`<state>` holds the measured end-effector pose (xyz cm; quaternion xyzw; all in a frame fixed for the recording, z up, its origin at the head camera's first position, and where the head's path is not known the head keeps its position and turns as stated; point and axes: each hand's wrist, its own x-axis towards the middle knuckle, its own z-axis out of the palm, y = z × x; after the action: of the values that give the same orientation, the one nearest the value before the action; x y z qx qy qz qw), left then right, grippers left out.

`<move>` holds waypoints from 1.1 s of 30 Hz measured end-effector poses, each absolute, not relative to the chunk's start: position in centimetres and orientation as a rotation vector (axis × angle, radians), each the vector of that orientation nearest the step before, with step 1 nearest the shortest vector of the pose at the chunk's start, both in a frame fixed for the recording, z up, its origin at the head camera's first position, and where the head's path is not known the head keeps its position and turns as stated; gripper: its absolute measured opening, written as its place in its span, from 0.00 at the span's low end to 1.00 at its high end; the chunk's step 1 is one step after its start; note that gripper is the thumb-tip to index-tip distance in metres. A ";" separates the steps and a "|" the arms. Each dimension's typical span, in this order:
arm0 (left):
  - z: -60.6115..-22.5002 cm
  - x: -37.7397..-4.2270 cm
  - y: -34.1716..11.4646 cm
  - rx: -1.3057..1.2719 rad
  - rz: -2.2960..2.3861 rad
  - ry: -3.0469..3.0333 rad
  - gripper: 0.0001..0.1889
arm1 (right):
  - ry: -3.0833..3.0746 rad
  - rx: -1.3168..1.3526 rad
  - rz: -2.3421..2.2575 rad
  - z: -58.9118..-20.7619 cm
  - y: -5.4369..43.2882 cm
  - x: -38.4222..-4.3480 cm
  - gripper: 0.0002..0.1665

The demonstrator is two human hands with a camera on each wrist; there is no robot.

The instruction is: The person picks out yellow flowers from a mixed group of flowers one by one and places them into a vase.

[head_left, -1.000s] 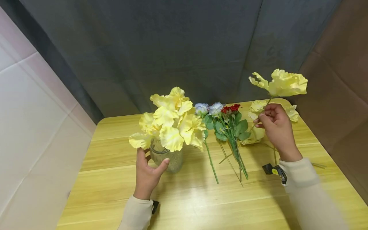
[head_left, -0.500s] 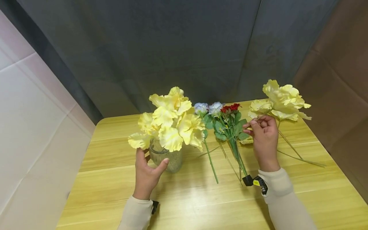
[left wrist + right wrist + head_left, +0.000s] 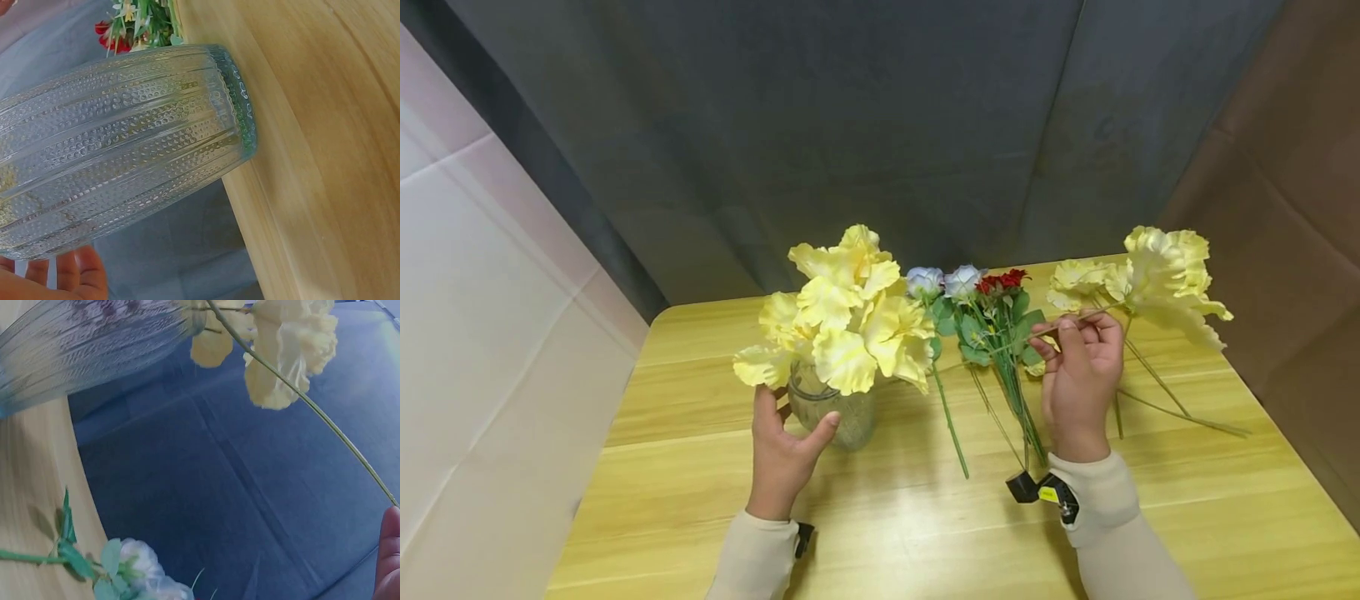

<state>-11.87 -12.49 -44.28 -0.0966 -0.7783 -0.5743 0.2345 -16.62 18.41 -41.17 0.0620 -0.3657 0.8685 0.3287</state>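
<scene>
My left hand (image 3: 792,454) holds the side of a ribbed clear glass vase (image 3: 838,417), fingers behind it and thumb in front. The vase (image 3: 125,150) stands upright on the table. Several large yellow flowers (image 3: 842,308) fill its mouth. My right hand (image 3: 1084,383) pinches the thin stem (image 3: 325,419) of another yellow flower (image 3: 1172,279) between thumb and fingers. This flower is tilted, its head to the right of the hand and its stem running left towards the vase. The stem's end is hard to make out in the head view; in the right wrist view it overlaps the vase's rim.
Pale blue roses (image 3: 961,282), red flowers (image 3: 1002,282) and green stems (image 3: 1015,400) lie between the hands on the wooden table (image 3: 910,533). More yellow flowers (image 3: 1078,279) lie at the back right. Dark cloth (image 3: 820,133) hangs behind the table.
My right hand has moved left and a little down with the yellow flower, whose stem has swung from steep to nearly level, pointing at the vase. My left hand stays on the vase.
</scene>
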 end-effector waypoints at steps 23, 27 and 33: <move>-44.4 -12.0 -12.3 -0.268 -1.576 -2.149 0.41 | -1.043 0.503 2.030 -39.9 13.9 -16.2 0.09; -44.3 -12.0 -12.2 -0.272 -1.597 -2.130 0.39 | -1.138 0.581 1.948 -39.8 12.9 -16.3 0.08; -44.5 -12.0 -12.3 -0.283 -1.591 -2.126 0.40 | -1.195 0.666 1.894 -39.7 11.3 -16.3 0.08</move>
<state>-12.02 -12.27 -44.48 -0.1032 -0.7743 -0.5792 0.2333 -16.30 11.26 -39.72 0.2623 -0.4707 0.7457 0.3919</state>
